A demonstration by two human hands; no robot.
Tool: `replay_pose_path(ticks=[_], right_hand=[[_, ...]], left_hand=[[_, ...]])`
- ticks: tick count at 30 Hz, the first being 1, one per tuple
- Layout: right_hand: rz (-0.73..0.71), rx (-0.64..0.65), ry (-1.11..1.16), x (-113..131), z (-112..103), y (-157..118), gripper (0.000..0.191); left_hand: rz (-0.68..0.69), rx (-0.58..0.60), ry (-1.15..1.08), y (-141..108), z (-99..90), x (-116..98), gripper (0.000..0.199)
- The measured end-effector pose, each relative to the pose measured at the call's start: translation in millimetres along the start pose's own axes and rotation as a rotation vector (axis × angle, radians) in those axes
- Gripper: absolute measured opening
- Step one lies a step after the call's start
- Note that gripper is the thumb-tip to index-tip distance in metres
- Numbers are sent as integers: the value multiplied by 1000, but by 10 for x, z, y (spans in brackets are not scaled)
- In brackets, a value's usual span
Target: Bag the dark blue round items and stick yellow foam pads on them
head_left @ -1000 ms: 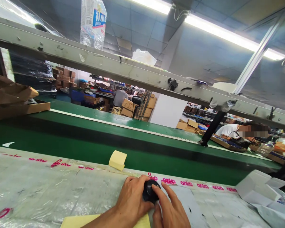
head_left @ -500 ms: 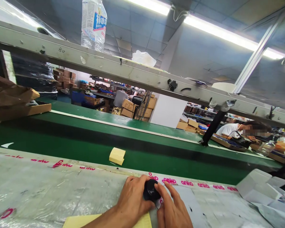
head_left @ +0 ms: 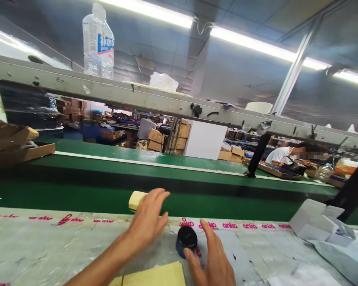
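Note:
A small dark round container with a black top (head_left: 187, 238) stands upright on the plastic-covered work surface (head_left: 62, 246). My right hand (head_left: 213, 258) is just to its right, thumb and fingers apart around the near side; whether the thumb touches it I cannot tell. My left hand (head_left: 149, 216) is raised up and left of the container, fingers stretched out, with nothing in it. Behind that hand, a folded yellow paper piece (head_left: 135, 200) lies on the green belt, partly hidden by the fingers. A flat yellow sheet (head_left: 155, 276) lies at the near edge, below my left forearm.
An opened white box (head_left: 308, 218) stands at the right beside crumpled plastic. An overhead rail (head_left: 122, 89) crosses the view, bearing a plastic bottle (head_left: 98, 43). A black post (head_left: 257, 155) rises from the far belt edge. Another person (head_left: 282, 155) works at the far right.
My left hand has let go of the dark container and moved up and left, towards the folded yellow paper. My right hand's fingers have spread away from the container, which stays on the surface.

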State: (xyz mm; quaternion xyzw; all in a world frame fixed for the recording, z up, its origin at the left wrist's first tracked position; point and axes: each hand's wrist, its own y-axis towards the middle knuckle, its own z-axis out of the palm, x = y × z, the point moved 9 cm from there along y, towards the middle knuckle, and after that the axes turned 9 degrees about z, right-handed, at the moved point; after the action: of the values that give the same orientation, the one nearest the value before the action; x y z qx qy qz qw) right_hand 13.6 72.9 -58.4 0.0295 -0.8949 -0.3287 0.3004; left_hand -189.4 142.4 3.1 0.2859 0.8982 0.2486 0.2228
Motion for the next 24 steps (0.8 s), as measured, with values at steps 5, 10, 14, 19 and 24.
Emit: replay_pose_path(ticks=[5, 10, 14, 19, 24], right_hand=[[32, 88, 61, -52, 263, -55, 64], [150, 157, 105, -133, 320, -40, 69], [208, 152, 150, -167, 313, -33, 74], [171, 115, 71, -156, 319, -18, 75], [2, 19, 50, -50, 215, -9, 78]], left_hand=[[-380, 25, 291, -81, -133, 715, 66], [-445, 21, 212, -152, -220, 890, 54], [-475, -78, 71, -27, -519, 874, 56], [-446, -95, -265, 145, -720, 641, 68], [-403, 137, -625, -46, -687, 248, 76]])
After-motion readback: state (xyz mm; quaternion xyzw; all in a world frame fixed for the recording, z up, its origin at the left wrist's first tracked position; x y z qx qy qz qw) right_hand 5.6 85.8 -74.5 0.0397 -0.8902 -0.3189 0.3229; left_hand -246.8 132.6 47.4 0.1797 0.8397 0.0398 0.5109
